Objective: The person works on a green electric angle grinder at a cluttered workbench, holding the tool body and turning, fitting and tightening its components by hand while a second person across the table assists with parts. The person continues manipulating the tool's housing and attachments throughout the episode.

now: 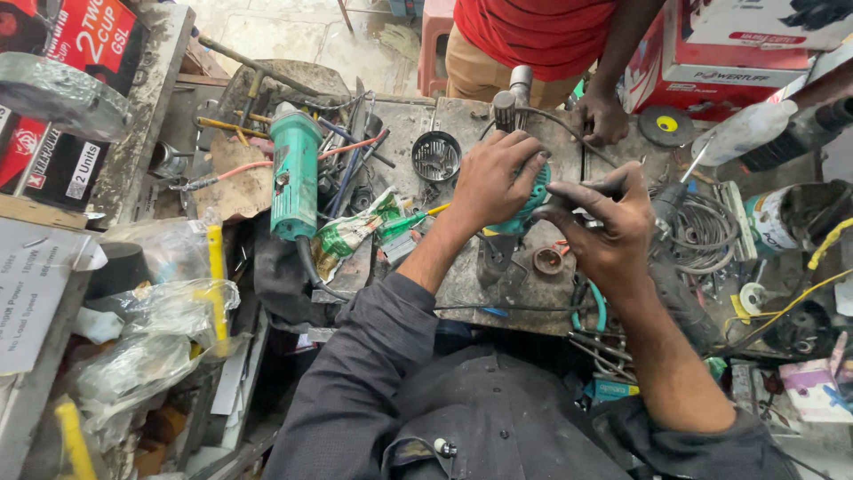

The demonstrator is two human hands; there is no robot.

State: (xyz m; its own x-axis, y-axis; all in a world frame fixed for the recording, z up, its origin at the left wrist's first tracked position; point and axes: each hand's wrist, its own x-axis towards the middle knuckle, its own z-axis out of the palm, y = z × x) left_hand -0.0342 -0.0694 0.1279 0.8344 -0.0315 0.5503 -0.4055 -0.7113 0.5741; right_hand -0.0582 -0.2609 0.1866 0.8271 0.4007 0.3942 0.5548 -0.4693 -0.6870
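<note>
the left hand (493, 178) clamps the teal power tool (531, 200) on the worktop (462, 276), its body pointing away, while the right hand (604, 227), just beside, pinches a dark bit.

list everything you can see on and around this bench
teal power tool: 1, teal, bench centre, under the left hand
angle grinder: 1, teal, lying left of centre
round tin: 1, dark, behind the hands
wire coil: 1, grey, right side
grinding disc: 1, black with yellow centre, far right
plastic bags: several, clear, left edge
other person's hand: 1, far bench edge
left hand: on the teal tool
right hand: beside it, pinching a small dark part
</note>
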